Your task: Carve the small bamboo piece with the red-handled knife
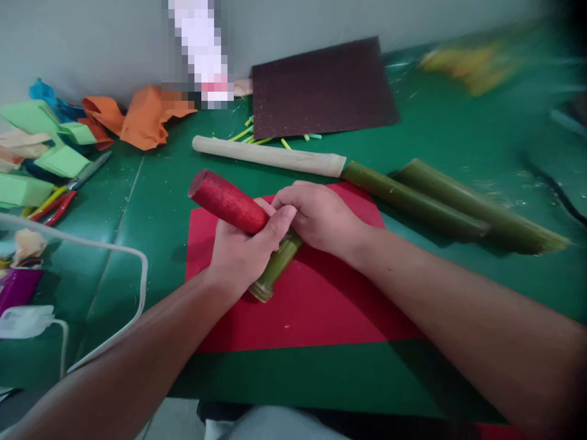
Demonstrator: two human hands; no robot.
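My left hand (245, 244) is closed around a red cylindrical stick (227, 198) that looks like painted bamboo, its thumb lying across the near side. A short green bamboo piece (279, 263) slants beneath the hands, its jointed end toward me. Curled fingers of my right hand (318, 214) meet the left thumb at the bamboo's upper end, which they mostly hide. Both hands are over a red sheet (330, 311). Just beyond them lies a pale, peeled stick (270, 157), its right end by a green bamboo length (413, 198).
Another green bamboo length (486, 205) lies at the right. A dark brown sheet (325, 88) rests at the back over thin yellow-green strips. Scissors (57, 201), crumpled orange paper (147, 119) and green paper (32, 189) are at left. A white cable (144, 275) loops near my left forearm.
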